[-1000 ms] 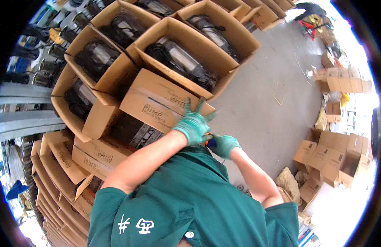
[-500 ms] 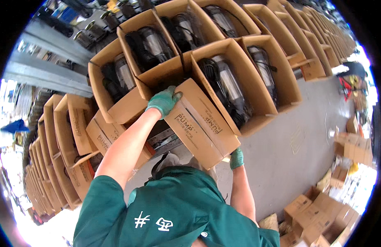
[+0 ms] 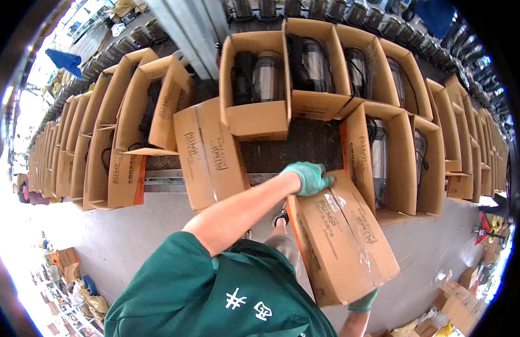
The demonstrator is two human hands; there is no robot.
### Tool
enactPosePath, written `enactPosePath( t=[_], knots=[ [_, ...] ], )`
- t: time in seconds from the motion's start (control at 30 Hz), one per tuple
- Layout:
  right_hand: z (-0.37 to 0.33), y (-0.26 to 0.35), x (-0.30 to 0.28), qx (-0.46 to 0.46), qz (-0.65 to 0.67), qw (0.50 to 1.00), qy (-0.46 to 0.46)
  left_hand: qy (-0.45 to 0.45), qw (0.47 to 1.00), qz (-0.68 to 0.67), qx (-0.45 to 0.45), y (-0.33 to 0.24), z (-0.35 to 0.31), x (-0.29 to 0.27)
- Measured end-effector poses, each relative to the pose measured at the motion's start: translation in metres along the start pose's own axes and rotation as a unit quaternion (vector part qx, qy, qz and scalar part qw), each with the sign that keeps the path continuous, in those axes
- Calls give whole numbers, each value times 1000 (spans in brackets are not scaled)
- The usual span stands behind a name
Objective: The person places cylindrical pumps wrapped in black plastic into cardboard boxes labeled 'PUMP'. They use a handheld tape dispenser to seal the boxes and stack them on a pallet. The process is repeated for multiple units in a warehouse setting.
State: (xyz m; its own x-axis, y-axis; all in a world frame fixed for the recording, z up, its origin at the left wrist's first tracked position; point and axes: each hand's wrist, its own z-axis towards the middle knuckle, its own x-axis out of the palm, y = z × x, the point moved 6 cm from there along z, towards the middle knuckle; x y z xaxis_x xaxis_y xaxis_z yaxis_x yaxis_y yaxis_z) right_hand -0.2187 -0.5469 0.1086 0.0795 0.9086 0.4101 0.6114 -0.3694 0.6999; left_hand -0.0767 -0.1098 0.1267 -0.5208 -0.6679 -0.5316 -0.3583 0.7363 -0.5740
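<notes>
My left hand (image 3: 308,177), in a green glove, grips the top end of a closed, taped cardboard box (image 3: 338,241). The box is tilted and held off the floor in front of my green shirt. My right hand (image 3: 364,303), also gloved, holds the box from beneath at its lower end; only part of that glove shows. Just beyond the held box stand open cartons (image 3: 383,163) with dark and silver pump-like machines inside.
Long curved rows of open cardboard cartons (image 3: 260,84) run left and right across the grey concrete floor (image 3: 130,241). Another closed carton (image 3: 209,151) stands on end to the left. Loose boxes and clutter (image 3: 69,264) lie at the lower left and lower right.
The closed box has swung down and to the right in both hands, now lying more upright before me. My left hand stays on its top end, my right under it.
</notes>
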Motion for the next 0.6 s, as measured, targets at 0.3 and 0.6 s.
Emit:
enactPosePath(
  t=[0.3, 0.6],
  knots=[
    [12, -52, 211, -53, -188, 972, 130, -218, 968, 113, 50, 42, -208, -171],
    [50, -64, 351, -155, -360, 908, 148, -473, 824, 184, -253, 270, -261, -241]
  ],
)
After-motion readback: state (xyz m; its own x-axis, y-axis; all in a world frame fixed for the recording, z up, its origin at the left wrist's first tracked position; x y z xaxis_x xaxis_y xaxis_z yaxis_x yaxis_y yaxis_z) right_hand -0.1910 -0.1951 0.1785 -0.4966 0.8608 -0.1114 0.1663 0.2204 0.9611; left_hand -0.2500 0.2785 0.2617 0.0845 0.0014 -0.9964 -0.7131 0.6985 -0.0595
